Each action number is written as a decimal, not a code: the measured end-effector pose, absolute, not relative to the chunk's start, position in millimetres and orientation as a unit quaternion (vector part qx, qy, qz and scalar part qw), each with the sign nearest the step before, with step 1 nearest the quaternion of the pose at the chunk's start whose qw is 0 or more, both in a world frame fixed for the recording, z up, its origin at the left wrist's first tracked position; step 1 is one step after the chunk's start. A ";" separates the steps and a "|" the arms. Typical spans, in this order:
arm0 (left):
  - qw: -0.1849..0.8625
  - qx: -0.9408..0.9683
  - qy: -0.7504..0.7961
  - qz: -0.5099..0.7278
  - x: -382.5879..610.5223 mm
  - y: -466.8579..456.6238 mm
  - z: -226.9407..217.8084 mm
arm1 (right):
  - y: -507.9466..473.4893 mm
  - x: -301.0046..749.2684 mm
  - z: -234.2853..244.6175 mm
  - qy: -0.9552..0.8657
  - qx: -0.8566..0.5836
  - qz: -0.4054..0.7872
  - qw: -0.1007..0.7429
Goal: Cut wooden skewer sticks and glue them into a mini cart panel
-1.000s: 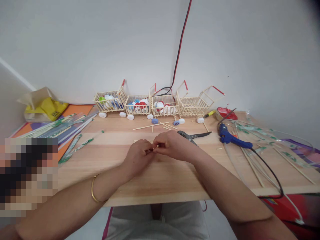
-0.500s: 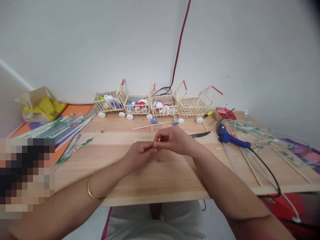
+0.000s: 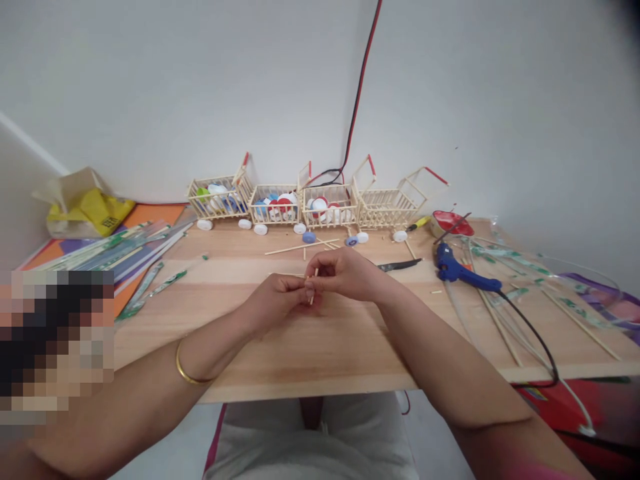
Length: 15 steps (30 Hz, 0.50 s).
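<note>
Both hands meet above the middle of the table. My left hand point(image 3: 280, 297), below a gold bangle point(image 3: 184, 365), has its fingertips closed on a thin wooden stick point(image 3: 312, 300) whose lower end shows under the thumb. My right hand point(image 3: 347, 273) pinches at the same spot, its fingertips touching those of the left. A short pale stick end also sticks up between the right fingers; I cannot tell whether it is the same stick. Behind the left fingers lie more thin sticks, partly hidden. Scissors point(image 3: 400, 265) lie just right of my right hand, partly covered.
Several small stick-built carts point(image 3: 327, 207) line the wall, some holding bottle caps. A blue glue gun point(image 3: 465, 277) with a black cord lies right, near a red bowl point(image 3: 453, 223). Packaged sticks point(image 3: 115, 250) and a yellow bag point(image 3: 95, 213) are left. A blurred-out area covers the lower left.
The fingers have shifted slightly and the stick between them now shows below the left thumb. My right hand has moved slightly left. The view has shifted a little.
</note>
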<state>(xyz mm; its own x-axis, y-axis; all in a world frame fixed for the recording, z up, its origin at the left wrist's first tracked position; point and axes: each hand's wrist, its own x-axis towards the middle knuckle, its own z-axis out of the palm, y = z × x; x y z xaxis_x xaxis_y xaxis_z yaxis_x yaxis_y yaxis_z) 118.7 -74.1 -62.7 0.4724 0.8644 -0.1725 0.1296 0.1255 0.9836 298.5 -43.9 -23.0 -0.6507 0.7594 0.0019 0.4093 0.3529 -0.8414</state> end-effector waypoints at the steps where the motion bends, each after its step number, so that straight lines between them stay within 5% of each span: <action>1: 0.561 0.645 0.422 0.301 117.0 -73.1 -61.1 | -45.3 297.8 -21.6 -0.807 -0.364 0.419 0.204; 6: 0.313 0.800 0.427 0.281 112.1 -69.6 -56.2 | -48.5 294.6 -16.9 -0.876 -0.326 0.287 0.210; 15: 0.246 0.827 0.468 0.193 116.9 -71.1 -66.1 | -44.6 292.3 -25.9 -0.919 -0.289 0.236 0.129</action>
